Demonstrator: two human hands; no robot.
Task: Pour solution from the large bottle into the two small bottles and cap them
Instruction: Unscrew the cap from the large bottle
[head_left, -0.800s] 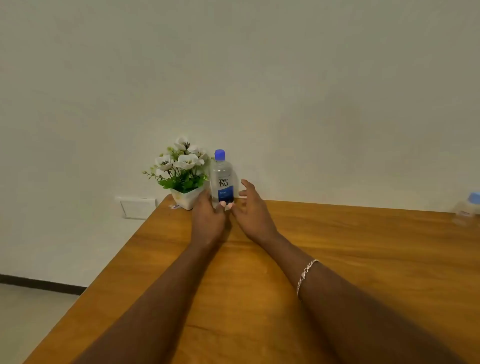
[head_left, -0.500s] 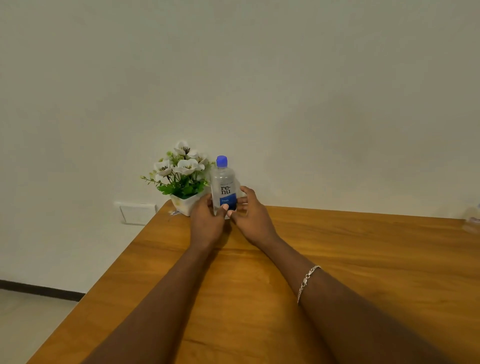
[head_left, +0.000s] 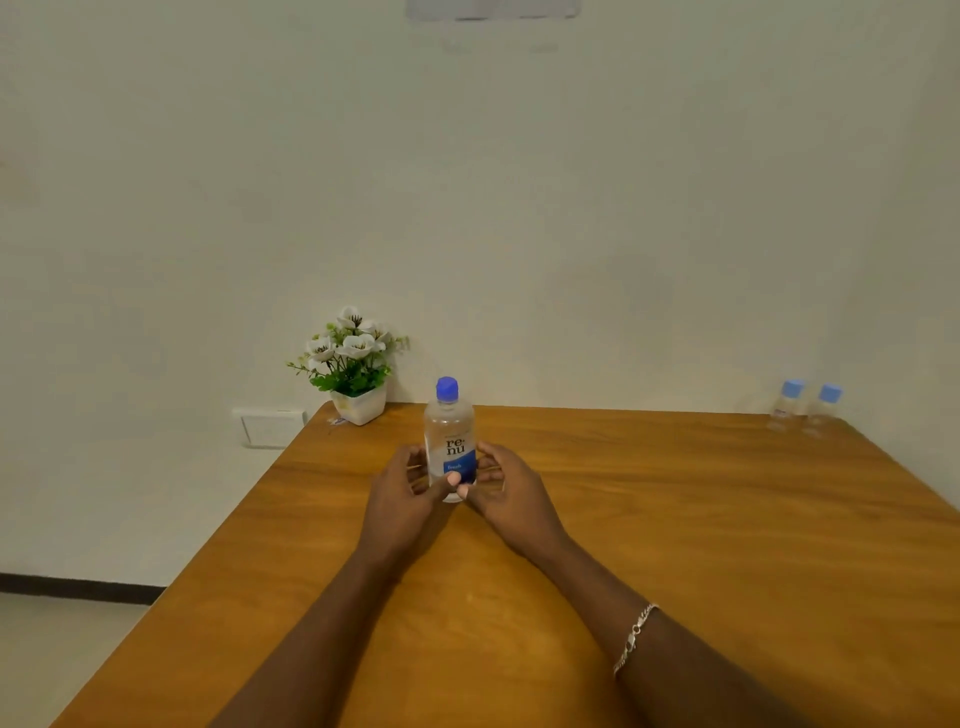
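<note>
On the wooden worktop (head_left: 675, 519), left hand (head_left: 402, 493) and right hand (head_left: 506, 493) both gripping the upright large bottle (head_left: 450, 436) — blue cap on, two small bottles (head_left: 808, 405) far right — capped

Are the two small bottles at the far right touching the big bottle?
Apart. The head view shows the two small bottles at the table's far right corner, with a wide stretch of bare table between them and the large bottle.
</note>
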